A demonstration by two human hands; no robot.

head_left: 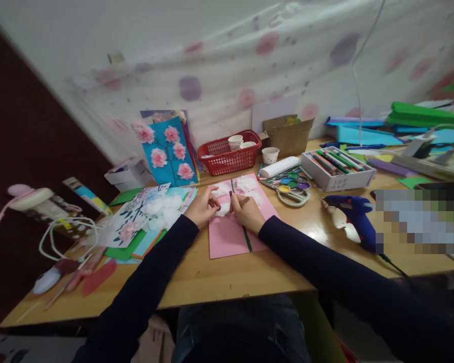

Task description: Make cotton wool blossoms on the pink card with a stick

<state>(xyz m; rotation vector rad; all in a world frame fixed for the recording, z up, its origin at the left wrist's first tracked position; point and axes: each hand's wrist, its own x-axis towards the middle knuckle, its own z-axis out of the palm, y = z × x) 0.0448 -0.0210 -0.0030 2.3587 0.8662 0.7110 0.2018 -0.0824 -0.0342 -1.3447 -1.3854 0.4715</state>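
Note:
A pink sheet of card [227, 243] lies on the table, with a dark green stripe [247, 239] running down it. White fluffy cotton tufts [245, 184] sit on its upper part, on both sides of the stripe. Over the card's left edge, my left hand [203, 207] is closed in a pinch at a small cotton tuft [223, 209]. My right hand [248, 214] is over the middle of the card, its fingers closed around a thin brown stick [245, 201]; its tip is hidden near the tuft.
Cotton and papers [128, 222] lie at left, near a blue flower picture [170, 151]. Behind stand a red basket [229, 164] and a paper cup [270, 155]. To the right are a paint palette [293, 189], a marker box [338, 180] and a blue glue gun [357, 214] with its cord.

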